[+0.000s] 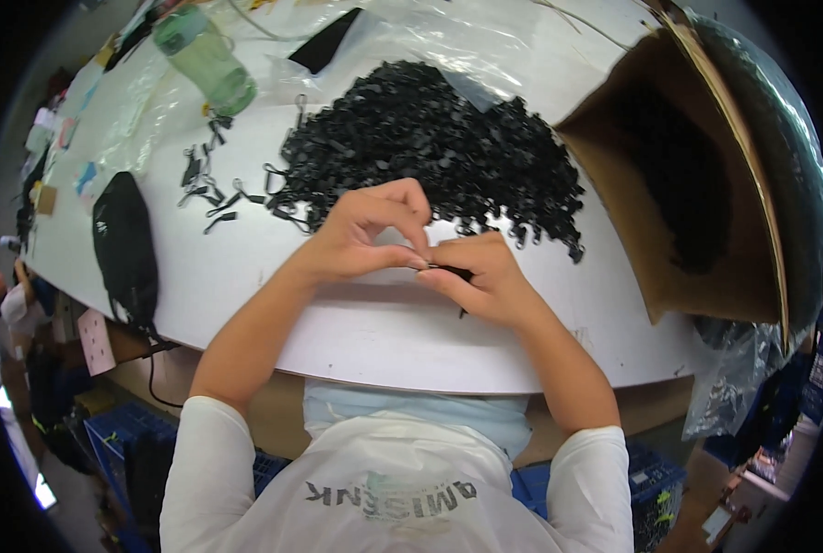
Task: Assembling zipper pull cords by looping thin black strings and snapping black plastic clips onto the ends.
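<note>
In front of me over the white table (365, 346), both hands meet on one small black piece (455, 272), which looks like a cord zipper pull. My right hand (490, 276) is closed round it, thumb on top. At its left end my left hand (365, 230) pinches with thumb and forefinger, the other fingers curled above. Most of the piece is hidden by my fingers. Just beyond my hands lies a large heap of black cord zipper pulls (420, 138), each with a loop and a flat tab. Several loose zipper pulls (213, 194) are scattered to the left.
An open cardboard box (614, 203) lies at the right, with dark contents inside. A black pouch (124, 249) is at the left, and a green clear bottle (207, 63) at the far left. Clear plastic sheeting (411, 37) covers the back. Another person (19, 304) is at far left.
</note>
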